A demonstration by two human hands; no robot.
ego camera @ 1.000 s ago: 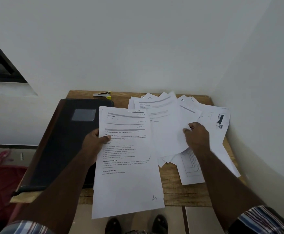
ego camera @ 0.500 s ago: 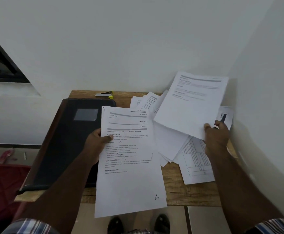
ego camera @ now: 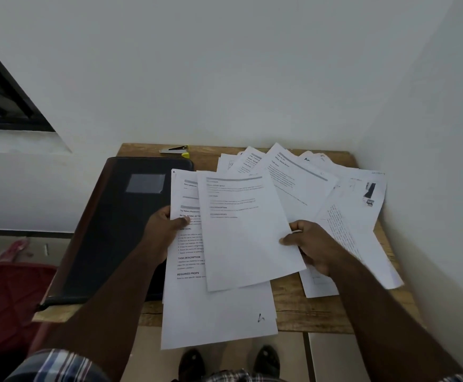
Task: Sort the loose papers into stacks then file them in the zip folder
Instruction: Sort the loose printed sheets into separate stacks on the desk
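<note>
My left hand (ego camera: 164,230) grips a small stack of printed papers (ego camera: 216,312) at its left edge, thumb on top; the stack hangs over the table's front edge. My right hand (ego camera: 311,244) pinches a single printed sheet (ego camera: 246,232) at its right edge and holds it over that stack, overlapping it. Several loose papers (ego camera: 301,186) lie fanned across the right half of the wooden table (ego camera: 315,310). The black zip folder (ego camera: 114,230), closed, with a grey label patch, lies on the table's left side, under my left forearm.
A small stapler (ego camera: 175,150) with a yellow tip lies at the table's back edge, behind the folder. White walls close in behind and on the right. A red object (ego camera: 7,299) sits on the floor to the left. My shoes (ego camera: 191,362) show below the table.
My right hand lifted one sheet off the loose pile, raised it to the right, then brought it left and down over the stack in my left hand. The left hand barely moved.
</note>
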